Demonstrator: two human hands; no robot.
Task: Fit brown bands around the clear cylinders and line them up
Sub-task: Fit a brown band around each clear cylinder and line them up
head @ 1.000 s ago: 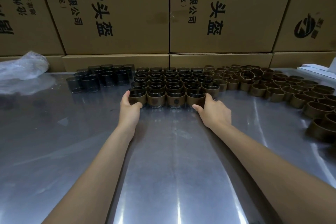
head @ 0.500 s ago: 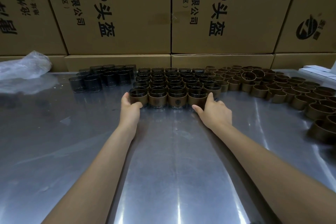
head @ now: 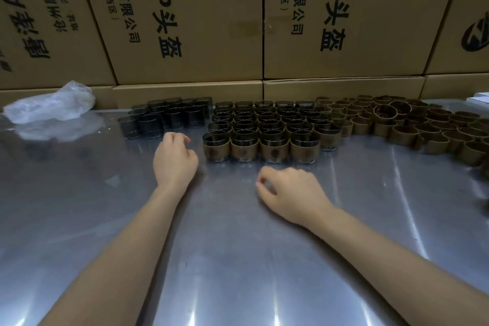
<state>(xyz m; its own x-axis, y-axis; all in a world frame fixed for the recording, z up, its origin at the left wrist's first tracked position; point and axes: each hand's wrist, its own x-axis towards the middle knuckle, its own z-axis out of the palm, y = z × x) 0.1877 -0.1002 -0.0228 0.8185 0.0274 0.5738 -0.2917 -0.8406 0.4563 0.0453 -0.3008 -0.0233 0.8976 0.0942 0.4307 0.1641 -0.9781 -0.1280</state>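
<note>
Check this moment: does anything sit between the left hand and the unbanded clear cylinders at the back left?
Nothing visible does. The left hand holds nothing, and only bare steel table lies between it and the unbanded clear cylinders; the banded rows stand off to its right.

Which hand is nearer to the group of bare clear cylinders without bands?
The left hand is nearer: it lies just in front of the bare cylinders, slightly to their right. The right hand is farther, in front of the banded row.

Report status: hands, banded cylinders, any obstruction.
Left hand and right hand empty, fingers loosely curled. Banded cylinders lined up, untouched. Nothing in the way.
</note>
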